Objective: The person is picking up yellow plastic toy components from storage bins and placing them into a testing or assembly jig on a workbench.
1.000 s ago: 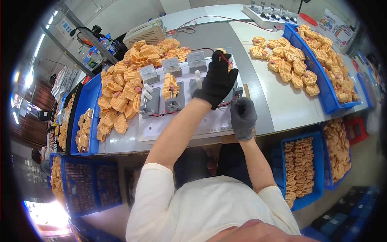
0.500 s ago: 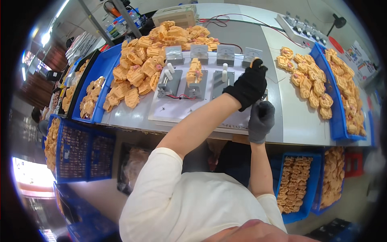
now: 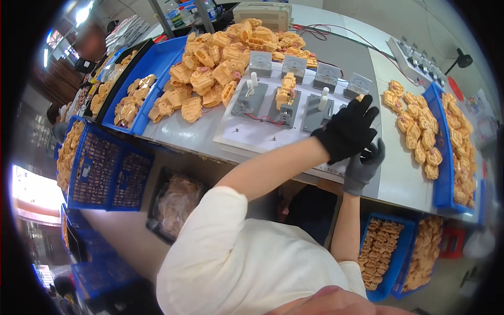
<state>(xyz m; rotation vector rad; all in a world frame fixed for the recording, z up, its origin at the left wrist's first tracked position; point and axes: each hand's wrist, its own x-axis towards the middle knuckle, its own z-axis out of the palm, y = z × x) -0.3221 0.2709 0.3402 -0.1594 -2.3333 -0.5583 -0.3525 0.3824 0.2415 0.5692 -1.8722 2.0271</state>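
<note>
My left hand (image 3: pixel 349 128), in a black glove, lies over the far-right test stand, its fingers bent over an orange plastic housing. Only a small pale end of that housing (image 3: pixel 360 97) shows past the fingertips; the palm covers the rest. Just in front, my right hand (image 3: pixel 363 169) in a grey glove has curled fingers close to the left hand. Whatever those fingers hold is hidden. Another orange housing (image 3: pixel 286 93) stands on the second grey stand (image 3: pixel 290 113). Two stands with white pegs (image 3: pixel 322 100) carry no housing. Small meters (image 3: pixel 326 77) stand behind the stands.
Heaped orange housings (image 3: pixel 210 71) lie left of the white board (image 3: pixel 231 137). A looser group (image 3: pixel 415 123) lies on the right, beside a blue bin (image 3: pixel 442 168). Another blue bin (image 3: pixel 163 63) stands at left. Behind are an instrument box (image 3: pixel 262 16), a control box (image 3: pixel 415 60) and red wires.
The view has turned, so the bench appears shifted. My left hand's fingers are more spread over the stand than before; the right hand remains close in front, its fingers slightly more raised.
</note>
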